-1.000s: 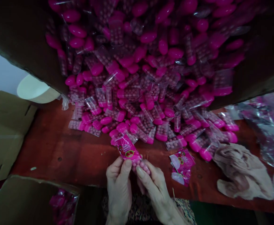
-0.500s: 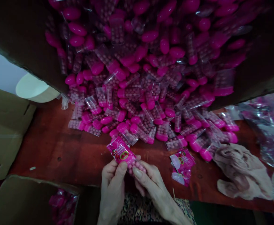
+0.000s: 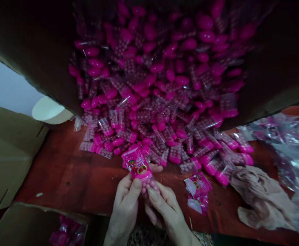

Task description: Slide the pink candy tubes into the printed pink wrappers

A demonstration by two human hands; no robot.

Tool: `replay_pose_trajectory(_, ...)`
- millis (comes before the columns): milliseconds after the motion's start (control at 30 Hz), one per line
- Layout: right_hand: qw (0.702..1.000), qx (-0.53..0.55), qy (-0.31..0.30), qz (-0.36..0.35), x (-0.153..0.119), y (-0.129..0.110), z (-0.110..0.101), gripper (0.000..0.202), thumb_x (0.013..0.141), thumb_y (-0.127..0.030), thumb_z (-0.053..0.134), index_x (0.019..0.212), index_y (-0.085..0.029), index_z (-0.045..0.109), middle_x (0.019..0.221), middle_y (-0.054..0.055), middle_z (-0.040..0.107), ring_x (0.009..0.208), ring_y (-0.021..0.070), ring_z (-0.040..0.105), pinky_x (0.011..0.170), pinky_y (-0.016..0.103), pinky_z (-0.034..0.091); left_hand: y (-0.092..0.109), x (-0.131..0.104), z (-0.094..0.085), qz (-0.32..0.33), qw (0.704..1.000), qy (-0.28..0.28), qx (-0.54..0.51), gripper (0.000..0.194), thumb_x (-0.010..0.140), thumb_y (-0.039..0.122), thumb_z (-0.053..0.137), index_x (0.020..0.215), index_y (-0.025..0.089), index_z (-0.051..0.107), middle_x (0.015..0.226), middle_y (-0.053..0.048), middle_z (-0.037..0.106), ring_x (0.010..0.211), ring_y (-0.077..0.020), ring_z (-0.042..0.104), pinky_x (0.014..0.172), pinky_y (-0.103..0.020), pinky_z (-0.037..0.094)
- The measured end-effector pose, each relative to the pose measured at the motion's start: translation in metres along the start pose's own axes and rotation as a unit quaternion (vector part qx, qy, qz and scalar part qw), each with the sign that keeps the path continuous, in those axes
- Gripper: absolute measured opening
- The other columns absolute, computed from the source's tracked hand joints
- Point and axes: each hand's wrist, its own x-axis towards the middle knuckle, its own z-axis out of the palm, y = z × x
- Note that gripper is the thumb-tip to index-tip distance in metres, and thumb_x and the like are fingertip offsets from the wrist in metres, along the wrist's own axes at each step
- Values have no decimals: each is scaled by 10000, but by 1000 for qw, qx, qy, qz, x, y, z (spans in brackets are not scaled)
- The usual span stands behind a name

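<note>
Both of my hands hold one small clear candy container (image 3: pixel 148 184) of pink balls above the table's front edge. A printed pink sleeve (image 3: pixel 138 165) covers its far end, and the pink balls show at the near end. My left hand (image 3: pixel 126 205) is closed, its thumb pressing at the sleeve's lower edge. My right hand (image 3: pixel 167 208) grips the container's near end between thumb and fingers, with one finger extended behind it. Right of my hands lie several flat printed sleeves (image 3: pixel 198 186) in a small stack.
Ahead, a large tipped carton (image 3: pixel 264 82) spills a heap of pink-capped candy containers (image 3: pixel 152 116) onto the red-brown table (image 3: pixel 62 164). At right lie a crumpled beige cloth (image 3: pixel 259 194) and clear plastic bags (image 3: pixel 287 147). An open box (image 3: pixel 24 222) with pink items stands lower left.
The printed sleeve has come further over the container and looks fuller at its far end. The whole view has shifted, with the heap and table lower in the picture.
</note>
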Motion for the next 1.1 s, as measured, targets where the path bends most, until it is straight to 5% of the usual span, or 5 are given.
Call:
replay_pose_trajectory(300, 982, -94, 122, -106, -2, -30, -4, 377, 812, -524, 538, 667, -180, 491, 504, -66, 346, 422, 69, 319, 397, 199, 259, 12, 8, 44, -7, 997, -62, 46, 168, 775, 259, 617, 861, 135, 693, 864, -98, 715, 747, -188, 654, 706, -306, 517)
replay_pose_trajectory(533, 961, -150, 161, -171, -20, -35, -9, 405, 832, -544, 491, 731, -168, 600, 530, -20, 446, 463, 108, 424, 445, 228, 342, 6, -3, 60, -36, 991, -121, 38, 216, 776, 287, 601, 855, 117, 708, 794, -126, 713, 756, -228, 658, 666, -311, 518)
replay_pose_trajectory(733, 908, -223, 154, -321, -27, -46, -20, 298, 900, -379, 455, 728, -171, 582, 581, -9, 515, 499, 109, 495, 476, 208, 404, 5, -16, 70, -15, 989, -148, 3, 231, 727, 326, 673, 876, 153, 706, 780, -101, 711, 715, -212, 661, 685, -316, 522)
replay_pose_trajectory(900, 789, -365, 192, -455, -34, -50, -32, 209, 916, -338, 445, 1003, -172, 537, 766, 40, 635, 628, 151, 613, 565, 220, 493, 2, -20, 79, -2, 999, -32, -1, 224, 636, 343, 757, 759, 163, 702, 638, -33, 676, 551, -126, 618, 561, -220, 517)
replay_pose_trajectory(1100, 698, -441, 253, -504, -36, -44, -37, 547, 898, -363, 475, 1371, -134, 320, 1068, 153, 591, 968, 243, 587, 776, 337, 529, 3, -25, 91, 38, 992, 120, -17, 405, 364, 308, 874, 672, 144, 667, 563, 15, 647, 458, -67, 563, 394, -111, 422)
